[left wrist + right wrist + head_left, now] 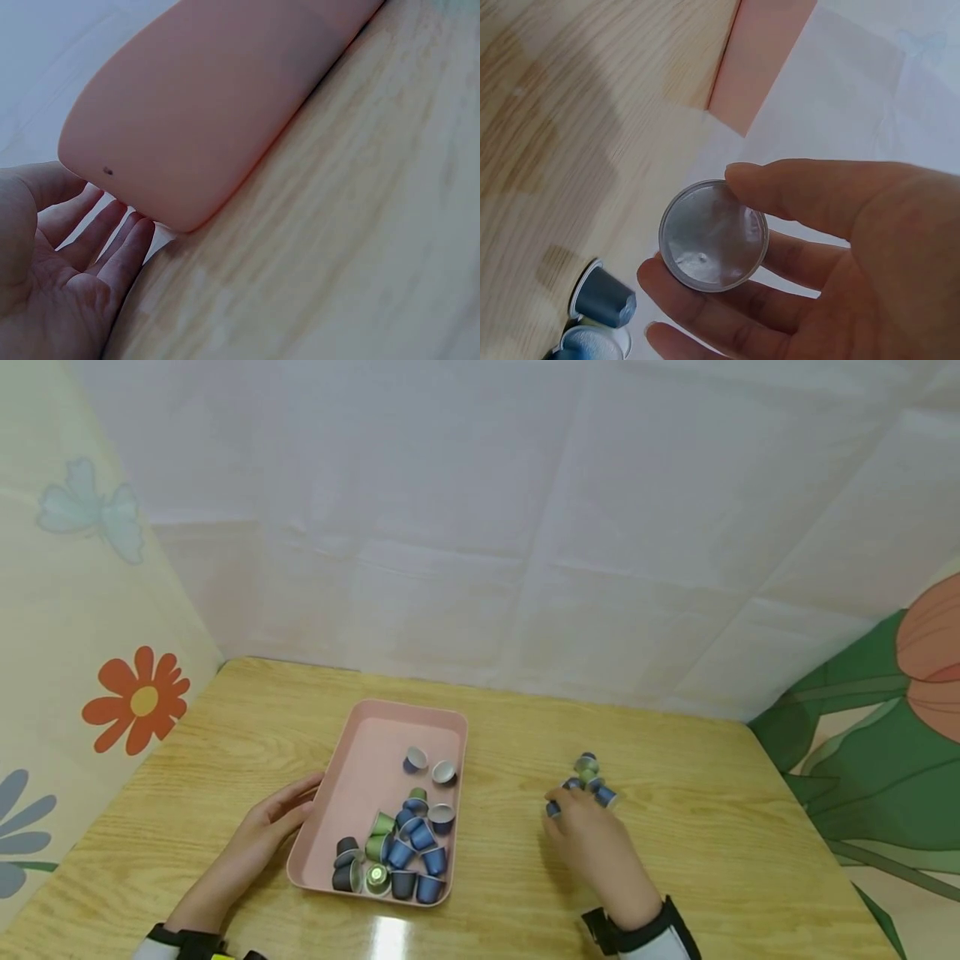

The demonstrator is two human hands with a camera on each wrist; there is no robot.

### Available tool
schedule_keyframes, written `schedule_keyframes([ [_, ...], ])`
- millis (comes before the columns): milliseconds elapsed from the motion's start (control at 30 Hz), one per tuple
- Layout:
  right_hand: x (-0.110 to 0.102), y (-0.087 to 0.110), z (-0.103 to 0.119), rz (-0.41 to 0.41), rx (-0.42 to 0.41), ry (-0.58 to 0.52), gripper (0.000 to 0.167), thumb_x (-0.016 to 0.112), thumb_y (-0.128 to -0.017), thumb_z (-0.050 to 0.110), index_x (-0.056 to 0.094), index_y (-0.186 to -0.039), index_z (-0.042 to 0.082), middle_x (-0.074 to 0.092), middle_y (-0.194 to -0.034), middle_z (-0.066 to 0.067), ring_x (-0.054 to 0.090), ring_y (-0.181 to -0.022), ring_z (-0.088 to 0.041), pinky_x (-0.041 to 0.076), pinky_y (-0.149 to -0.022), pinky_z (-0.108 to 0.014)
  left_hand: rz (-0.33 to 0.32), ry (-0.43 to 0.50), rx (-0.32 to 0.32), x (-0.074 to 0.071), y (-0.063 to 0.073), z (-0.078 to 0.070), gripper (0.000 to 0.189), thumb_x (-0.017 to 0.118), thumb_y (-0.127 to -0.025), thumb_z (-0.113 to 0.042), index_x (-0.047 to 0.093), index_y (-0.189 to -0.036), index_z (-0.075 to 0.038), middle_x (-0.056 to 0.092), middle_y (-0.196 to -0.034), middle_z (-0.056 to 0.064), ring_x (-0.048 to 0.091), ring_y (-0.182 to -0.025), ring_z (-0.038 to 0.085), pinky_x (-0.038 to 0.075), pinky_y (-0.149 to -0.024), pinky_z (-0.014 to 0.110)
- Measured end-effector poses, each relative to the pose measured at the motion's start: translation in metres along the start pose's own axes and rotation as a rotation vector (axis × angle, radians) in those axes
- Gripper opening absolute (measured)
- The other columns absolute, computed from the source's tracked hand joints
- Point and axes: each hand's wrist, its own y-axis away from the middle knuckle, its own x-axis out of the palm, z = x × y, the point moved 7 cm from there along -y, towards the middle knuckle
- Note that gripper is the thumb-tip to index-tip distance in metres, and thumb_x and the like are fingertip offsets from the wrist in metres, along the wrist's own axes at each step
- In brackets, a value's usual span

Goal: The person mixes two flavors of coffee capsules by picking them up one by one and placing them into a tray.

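Observation:
My right hand [592, 839] pinches a coffee capsule [714, 236] between thumb and fingers, its round silvery lid facing the right wrist camera. In the head view a bit of dark blue shows at the fingertips. Beside that hand lies a small group of blue and green capsules [606, 795], partly covered by it. My left hand [262, 827] touches the left side of a pink tray [367, 747], its fingers fairly straight along the outer wall and underside edge [169, 217]. Many green, blue and black capsules [422, 837] lie in the tray's near right part.
Tray and capsules rest on a wooden table [510, 860]. A white cloth [480, 527] hangs behind the table's far edge, with printed flower cloths [142, 702] at the sides. Two capsules [415, 760] lie apart near the tray's right wall.

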Motion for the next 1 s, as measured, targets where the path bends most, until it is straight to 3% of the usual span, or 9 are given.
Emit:
schedule_keyframes([
  [800,-0.004,-0.011,0.06,-0.013,-0.111,-0.069,0.03,0.074,-0.09,0.018,0.068,-0.115,0.003,0.068,-0.111,-0.013,0.065,-0.101,-0.029,0.056,-0.081,-0.045,0.006,-0.006,0.008,0.001,0.0,-0.002,0.053,0.054,-0.103,-0.02,0.04,-0.146,0.008,0.042,-0.146,0.029,0.053,-0.113,-0.008,0.045,-0.092,0.014],
  [1000,-0.004,-0.012,0.073,-0.012,-0.153,-0.049,0.032,0.074,-0.09,0.02,0.067,-0.117,0.004,0.068,-0.106,-0.011,0.066,-0.093,-0.025,0.056,-0.075,-0.042,0.0,-0.012,0.006,0.0,-0.001,-0.001,0.052,0.054,-0.104,-0.019,0.041,-0.146,0.008,0.047,-0.144,0.024,0.054,-0.112,-0.008,0.045,-0.092,0.014],
])
